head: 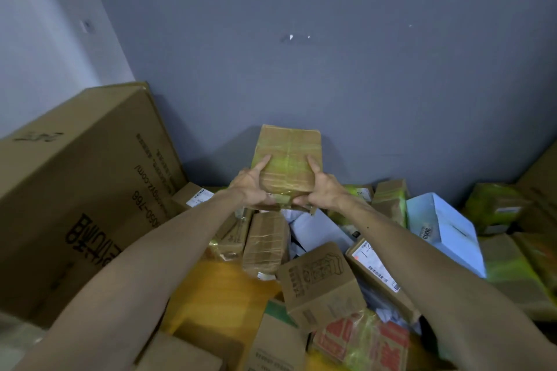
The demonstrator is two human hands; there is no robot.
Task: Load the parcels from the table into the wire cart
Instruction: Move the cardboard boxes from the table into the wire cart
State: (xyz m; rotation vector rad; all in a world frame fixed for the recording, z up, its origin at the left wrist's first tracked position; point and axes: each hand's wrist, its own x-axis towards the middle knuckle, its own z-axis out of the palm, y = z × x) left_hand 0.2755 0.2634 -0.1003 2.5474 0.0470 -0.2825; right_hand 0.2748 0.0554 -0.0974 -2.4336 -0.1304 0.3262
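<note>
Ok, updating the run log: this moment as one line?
left hand: grips taped parcel | right hand: grips taped parcel | taped parcel: held above pile

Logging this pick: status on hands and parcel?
Left hand, right hand grip taped parcel, held above pile. Big carton at left, apart. Cart not in view.

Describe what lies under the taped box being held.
Below the taped box, gripped by the left hand and right hand, lie a brown parcel and white packaging; the surface beneath them is hidden.
</note>
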